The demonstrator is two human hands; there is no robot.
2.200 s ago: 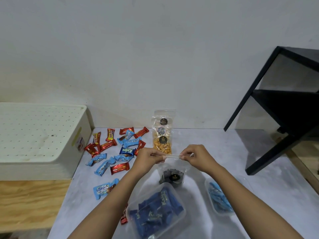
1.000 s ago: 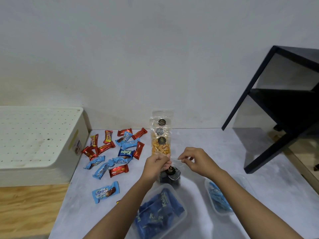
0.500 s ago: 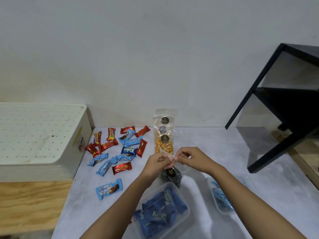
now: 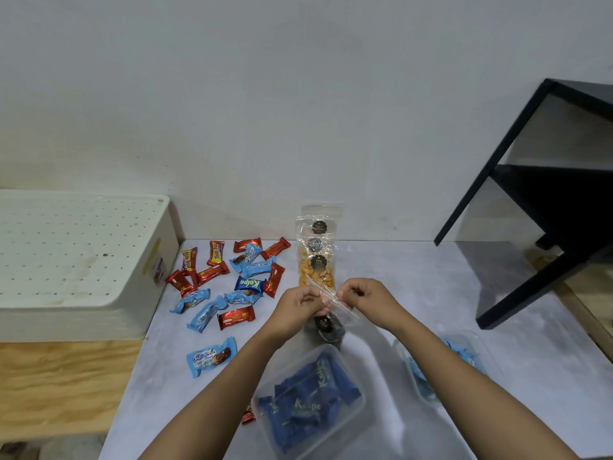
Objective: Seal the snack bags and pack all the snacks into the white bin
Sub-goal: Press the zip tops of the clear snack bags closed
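- Two hands, left hand (image 4: 298,305) and right hand (image 4: 370,300), pinch the bag (image 4: 325,324) by its top strip, fingers clenched on it.
- It is at mid-tabletop (image 4: 431,310); the bin (image 4: 83,260) lies at 9 o'clock.
- The film looks light, limp and slippery: pinch the strip's ends, not the body.

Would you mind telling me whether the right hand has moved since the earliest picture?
Yes, slightly: the right hand has moved left, nearer the standing bag of orange snacks, narrowing its gap to the left hand. Both pinch the clear bag.
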